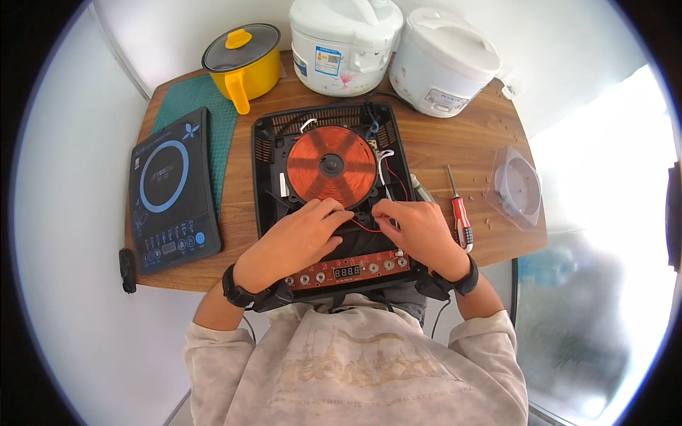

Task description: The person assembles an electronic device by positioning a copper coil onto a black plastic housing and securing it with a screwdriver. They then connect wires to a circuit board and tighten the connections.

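An induction cooker base (pixel 261 153) lies on the table in front of me with its inside showing. A round copper coil (pixel 305 169) fills its middle, and a brown control board (pixel 323 275) with a small display runs along its near edge. Just below the coil, a thin red wire (pixel 366 228) spans the gap between my hands. My left hand (pixel 295 238) pinches its left end with thumb and fingers closed. At the other end my right hand (pixel 418 231) is closed on the same wire. The fingertips partly hide the wire's ends.
Left lies a black cooker top panel (pixel 188 206), partly over a green cutting mat (pixel 226 145). Behind stand a yellow pot (pixel 261 74) and two white rice cookers (pixel 312 67) (pixel 433 67). On the right are a red-handled screwdriver (pixel 459 216) and a clear plastic tray (pixel 518 188).
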Available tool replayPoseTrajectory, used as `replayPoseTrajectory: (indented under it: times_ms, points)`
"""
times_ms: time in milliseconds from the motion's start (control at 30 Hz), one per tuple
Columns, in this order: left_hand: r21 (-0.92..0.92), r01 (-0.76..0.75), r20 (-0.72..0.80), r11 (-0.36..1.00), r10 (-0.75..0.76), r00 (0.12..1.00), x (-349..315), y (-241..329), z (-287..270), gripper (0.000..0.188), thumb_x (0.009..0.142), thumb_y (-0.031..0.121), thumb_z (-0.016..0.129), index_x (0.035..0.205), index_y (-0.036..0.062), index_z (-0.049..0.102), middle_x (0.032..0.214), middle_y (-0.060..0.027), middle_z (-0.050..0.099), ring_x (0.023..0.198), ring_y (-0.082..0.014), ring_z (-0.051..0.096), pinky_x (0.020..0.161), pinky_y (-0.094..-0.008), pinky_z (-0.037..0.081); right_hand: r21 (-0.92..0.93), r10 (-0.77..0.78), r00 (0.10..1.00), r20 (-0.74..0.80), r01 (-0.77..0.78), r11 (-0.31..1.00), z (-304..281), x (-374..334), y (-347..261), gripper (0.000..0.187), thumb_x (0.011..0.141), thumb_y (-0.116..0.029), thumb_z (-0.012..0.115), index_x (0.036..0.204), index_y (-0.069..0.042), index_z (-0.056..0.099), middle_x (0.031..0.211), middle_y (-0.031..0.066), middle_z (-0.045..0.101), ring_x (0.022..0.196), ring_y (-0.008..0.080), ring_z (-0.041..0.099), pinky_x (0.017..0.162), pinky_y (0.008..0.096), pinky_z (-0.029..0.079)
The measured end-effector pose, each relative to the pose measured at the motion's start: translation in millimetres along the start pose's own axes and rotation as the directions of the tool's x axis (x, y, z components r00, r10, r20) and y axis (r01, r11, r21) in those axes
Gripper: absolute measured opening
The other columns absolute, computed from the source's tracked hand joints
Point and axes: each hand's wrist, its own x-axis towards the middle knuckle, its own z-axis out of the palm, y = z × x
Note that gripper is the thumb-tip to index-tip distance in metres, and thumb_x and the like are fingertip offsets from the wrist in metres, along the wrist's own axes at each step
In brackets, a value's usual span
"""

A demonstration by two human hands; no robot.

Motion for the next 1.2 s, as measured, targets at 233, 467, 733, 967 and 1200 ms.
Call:
replayPoseTrajectory:
  times_ms: [233, 467, 733, 967, 1200]
  points:
    - [0.06, -0.04, 0.009, 0.997, 0.039, 0.999, -5, -2, 2, 0.035, 0.088, 0.004, 0.071, 0.123, 0.0027, 0.07, 0.126, -0.0086, 0.057, 0.114, -0.0283, 0.059, 0.099, -0.0379, 0.052, 0.092, 0.036, 0.999, 0.003, -0.036, 0.995, 6, 10, 6, 0.011, 0.086, -0.007, 0.071, 0.095, -0.006, 0.065, 0.086, 0.0108, 0.068, 0.077, 0.0332, 0.068, 0.068, 0.0425, 0.053]
    - [0.103, -0.041, 0.031, 0.994, 0.038, 0.999, -5, 0, -1, 0.037, 0.083, -0.001, 0.067, 0.119, 0.0026, 0.073, 0.131, -0.0071, 0.059, 0.116, -0.0266, 0.059, 0.099, -0.0355, 0.054, 0.192, 0.005, 1.0, 0.002, -0.005, 0.981, 7, 12, 7, 0.01, 0.085, -0.006, 0.071, 0.094, -0.004, 0.067, 0.084, 0.012, 0.066, 0.076, 0.0343, 0.066, 0.069, 0.0431, 0.052]
    - [0.124, -0.051, 0.046, 0.991, 0.045, 0.998, -7, -4, 2, 0.045, 0.079, -0.002, 0.065, 0.123, 0.0032, 0.073, 0.142, -0.0047, 0.061, 0.117, -0.0258, 0.059, 0.1, -0.0351, 0.054, 0.131, -0.015, 0.987, 0.161, -0.007, 0.991, 9, 20, 10, 0.009, 0.085, -0.01, 0.073, 0.09, -0.004, 0.07, 0.086, 0.0129, 0.067, 0.083, 0.0359, 0.067, 0.075, 0.0457, 0.053]
    - [0.134, -0.052, 0.047, 0.99, 0.046, 0.998, -10, -4, 3, 0.051, 0.076, -0.003, 0.066, 0.126, 0.004, 0.072, 0.146, -0.0036, 0.06, 0.115, -0.0254, 0.058, 0.1, -0.0333, 0.054, 0.018, -0.051, 0.968, 0.245, 0.048, 0.999, 11, 31, 11, 0.01, 0.082, -0.011, 0.077, 0.087, -0.004, 0.073, 0.085, 0.0125, 0.069, 0.083, 0.0344, 0.068, 0.075, 0.0443, 0.054]
    - [0.178, -0.069, 0.053, 0.982, 0.06, 0.997, -10, -5, 3, 0.052, 0.076, -0.004, 0.066, 0.127, 0.005, 0.072, 0.146, -0.0022, 0.061, 0.114, -0.0241, 0.058, 0.1, -0.0319, 0.054, -0.043, -0.053, 0.965, 0.255, 0.066, 0.997, 12, 32, 8, 0.009, 0.081, -0.012, 0.077, 0.087, -0.006, 0.076, 0.085, 0.0114, 0.07, 0.083, 0.0339, 0.068, 0.075, 0.0438, 0.054]
